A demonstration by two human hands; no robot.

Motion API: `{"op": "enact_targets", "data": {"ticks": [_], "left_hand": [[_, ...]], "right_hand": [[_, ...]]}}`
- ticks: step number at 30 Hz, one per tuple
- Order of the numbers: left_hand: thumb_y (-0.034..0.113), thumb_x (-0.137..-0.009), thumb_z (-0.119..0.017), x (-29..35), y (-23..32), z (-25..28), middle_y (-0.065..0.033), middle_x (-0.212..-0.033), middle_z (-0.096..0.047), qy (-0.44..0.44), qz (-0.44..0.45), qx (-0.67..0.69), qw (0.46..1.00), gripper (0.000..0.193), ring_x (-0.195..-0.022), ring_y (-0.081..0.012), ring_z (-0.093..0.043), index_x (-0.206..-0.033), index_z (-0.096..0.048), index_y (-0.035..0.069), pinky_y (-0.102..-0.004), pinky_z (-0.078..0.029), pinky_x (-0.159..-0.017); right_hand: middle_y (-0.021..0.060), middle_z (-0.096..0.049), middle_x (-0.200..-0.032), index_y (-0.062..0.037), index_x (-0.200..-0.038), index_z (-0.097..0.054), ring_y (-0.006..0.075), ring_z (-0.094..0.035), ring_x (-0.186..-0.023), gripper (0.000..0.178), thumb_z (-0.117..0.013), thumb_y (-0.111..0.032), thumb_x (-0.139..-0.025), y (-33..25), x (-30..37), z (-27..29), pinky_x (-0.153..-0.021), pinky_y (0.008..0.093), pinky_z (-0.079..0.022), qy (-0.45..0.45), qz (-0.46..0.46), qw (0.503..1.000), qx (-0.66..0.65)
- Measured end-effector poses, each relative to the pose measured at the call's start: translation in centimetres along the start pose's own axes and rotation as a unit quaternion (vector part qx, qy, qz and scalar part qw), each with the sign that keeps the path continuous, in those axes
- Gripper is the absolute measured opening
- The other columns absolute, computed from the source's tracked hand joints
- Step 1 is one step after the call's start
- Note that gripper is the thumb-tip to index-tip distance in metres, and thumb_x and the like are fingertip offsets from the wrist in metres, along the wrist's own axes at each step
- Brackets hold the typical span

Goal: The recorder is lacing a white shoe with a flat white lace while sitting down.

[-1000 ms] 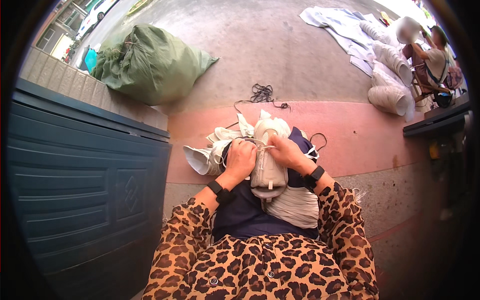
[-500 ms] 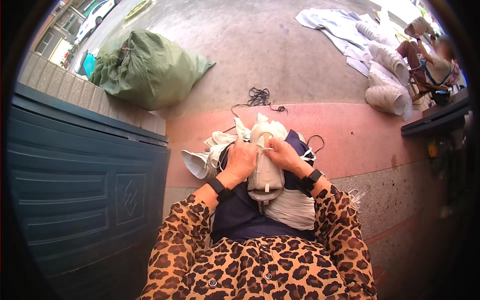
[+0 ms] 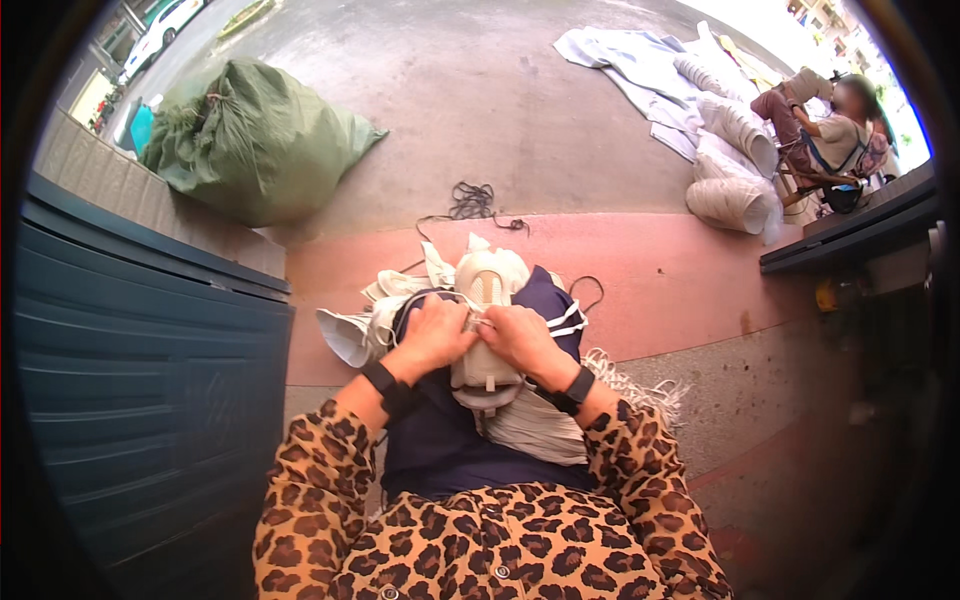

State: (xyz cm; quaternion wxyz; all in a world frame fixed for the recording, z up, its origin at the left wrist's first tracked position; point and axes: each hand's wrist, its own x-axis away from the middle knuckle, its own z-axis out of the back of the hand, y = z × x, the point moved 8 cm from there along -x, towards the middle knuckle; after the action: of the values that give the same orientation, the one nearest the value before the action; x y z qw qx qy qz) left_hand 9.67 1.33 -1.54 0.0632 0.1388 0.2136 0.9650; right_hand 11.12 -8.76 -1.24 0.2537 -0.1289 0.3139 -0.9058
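Item: pale shoe upper (image 3: 485, 335), held upright on our lap over a dark blue cloth (image 3: 440, 450), toe end pointing away from us. Our left hand (image 3: 432, 335) is closed around its left side; our right hand (image 3: 520, 338) is closed on its right side, and the fingertips of both meet at the middle of the shoe, where we pinch a thin white lace (image 3: 478, 320). Black bands sit on both wrists.

Beneath and beside the shoe: a bundle of white cords (image 3: 540, 430) on our right thigh, and more pale shoe uppers (image 3: 365, 320) heaped at the lap's far left edge.

On the ground beyond: a tangled dark cord (image 3: 470, 200), a stuffed green sack (image 3: 255, 140) at the far left, and stacked white rolls (image 3: 730, 200) at the far right, beside a seated person (image 3: 835, 130).
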Motion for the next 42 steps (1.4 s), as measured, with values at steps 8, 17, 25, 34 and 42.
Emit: {"op": "enact_targets", "data": {"ticks": [8, 17, 25, 34, 42], "left_hand": [[0.01, -0.07, -0.05, -2.1, -0.1, -1.0, -0.0214, -0.076, -0.059, -0.023, -0.123, 0.155, 0.98, 0.014, -0.079, -0.0398, -0.056, -0.074, -0.061, 0.002, -0.0457, -0.044, -0.07], [0.014, -0.073, -0.055, -0.4, -1.4, -1.6, -0.0137, -0.079, -0.062, 0.039, -0.082, 0.156, 0.984, 0.015, -0.082, -0.0339, -0.056, -0.082, -0.065, 0.007, -0.043, -0.044, -0.07], [0.018, -0.07, -0.066, 7.0, 6.4, 2.7, -0.0066, -0.108, -0.054, 0.196, -0.143, -0.055, 0.968, 0.032, -0.107, -0.0316, -0.042, -0.102, -0.061, 0.014, -0.0434, -0.035, -0.088], [0.003, -0.081, -0.054, 4.2, 16.7, 4.1, -0.0164, -0.075, -0.057, 0.102, -0.327, 0.257, 0.904, 0.005, -0.067, -0.0327, -0.057, -0.085, -0.055, -0.001, -0.0374, -0.046, -0.058], [0.012, -0.089, -0.05, 2.5, 9.9, 3.6, -0.001, -0.066, -0.056, 0.104, -0.038, 0.466, 0.878, 0.015, -0.063, -0.0046, -0.049, -0.089, -0.059, -0.001, -0.022, -0.041, -0.056]], "right_hand": [[0.0154, -0.06, -0.067, -0.0026, -0.073, -0.06, 0.0295, -0.063, -0.066, 0.006, -0.056, -0.007, -0.072, -1.8, 0.1, -1.0, -0.053, 0.0382, -0.051, -0.006, 0.061, 0.986, 0.154], [0.0113, -0.058, -0.068, -0.0038, -0.075, -0.058, 0.0238, -0.062, -0.066, 0.009, -0.05, -0.009, -0.075, -2.7, 0.9, -1.9, -0.055, 0.0332, -0.049, 0.077, 0.131, 0.976, 0.158], [0.0219, -0.057, -0.069, 0.0018, -0.082, -0.05, 0.0363, -0.06, -0.07, 0.02, -0.046, -0.018, -0.082, 0.5, 6.7, 1.4, -0.058, 0.0428, -0.047, -0.13, 0.014, 0.991, 0.015], [-0.0054, -0.033, -0.054, -0.0115, -0.085, -0.049, 0.0031, -0.024, -0.04, 0.016, -0.04, -0.024, -0.091, 6.7, 8.9, 5.6, -0.034, 0.0189, -0.017, 0.026, -0.27, 0.683, -0.678], [-0.0029, -0.052, -0.082, -0.005, -0.1, -0.056, 0.0058, -0.046, -0.069, 0.019, -0.047, -0.019, -0.092, 3.8, 6.6, 4.1, -0.058, 0.0189, -0.038, 0.051, -0.153, 0.655, -0.739]]}}
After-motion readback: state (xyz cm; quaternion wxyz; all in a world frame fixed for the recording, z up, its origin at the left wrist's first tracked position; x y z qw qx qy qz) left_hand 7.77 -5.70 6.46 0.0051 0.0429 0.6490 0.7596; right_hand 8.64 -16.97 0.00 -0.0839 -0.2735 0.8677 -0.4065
